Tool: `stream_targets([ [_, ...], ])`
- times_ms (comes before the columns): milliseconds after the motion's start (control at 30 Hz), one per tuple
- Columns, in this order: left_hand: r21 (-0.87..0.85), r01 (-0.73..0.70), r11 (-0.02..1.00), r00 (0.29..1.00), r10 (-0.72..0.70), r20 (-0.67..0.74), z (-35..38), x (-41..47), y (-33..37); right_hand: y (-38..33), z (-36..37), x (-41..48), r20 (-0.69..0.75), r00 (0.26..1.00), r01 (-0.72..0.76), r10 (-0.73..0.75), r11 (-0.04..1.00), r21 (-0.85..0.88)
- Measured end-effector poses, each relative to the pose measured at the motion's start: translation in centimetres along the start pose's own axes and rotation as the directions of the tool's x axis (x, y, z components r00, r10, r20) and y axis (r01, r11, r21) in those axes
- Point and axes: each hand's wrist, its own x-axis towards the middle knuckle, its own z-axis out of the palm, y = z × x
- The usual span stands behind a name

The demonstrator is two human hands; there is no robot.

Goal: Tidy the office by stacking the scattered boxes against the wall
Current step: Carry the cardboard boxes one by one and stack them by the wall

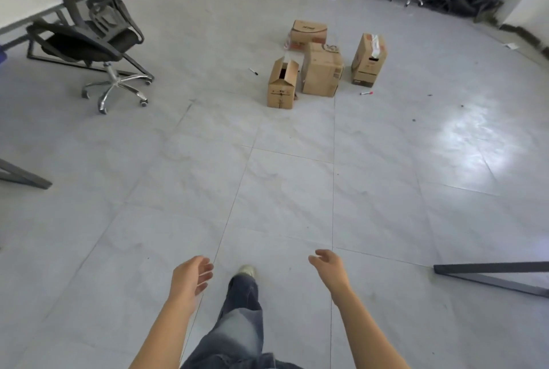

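While empty, both hands (191, 275) (328, 264) loosely curled.

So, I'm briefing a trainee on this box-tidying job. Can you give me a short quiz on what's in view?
1. True or false: the left hand and the right hand are both holding nothing.
2. How many cardboard boxes are grouped ahead of the person? A. two B. four C. six
3. Fill in: of the group, the box closest to the person is the one whose top flaps are ___.

Key: 1 true; 2 B; 3 open, as on the open-flapped box.
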Motion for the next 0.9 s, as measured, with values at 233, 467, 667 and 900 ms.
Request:
stream_targets([
  [233,-0.090,-0.119,0.989,0.991,0.124,0.055,5.9,10.5,17.2,-14.2,0.0,10.5,-0.095,0.994,0.064,-0.059,0.997,0.045],
  [467,0.042,-0.027,0.999,0.989,0.021,0.147,12.7,16.3,22.2,-19.3,0.0,16.8,-0.137,0.990,-0.015,0.018,1.000,0.020],
  [667,0.132,0.050,0.990,0.992,-0.064,0.107,17.7,22.6,26.2,-22.2,-1.4,24.8,-0.143,0.981,-0.121,0.130,0.990,0.070],
  [900,0.126,-0.067,0.990,0.994,0.056,0.095,28.4,30.6,38.1,-34.1,-6.4,40.2,-0.150,0.988,-0.018,0.045,0.984,0.178],
])
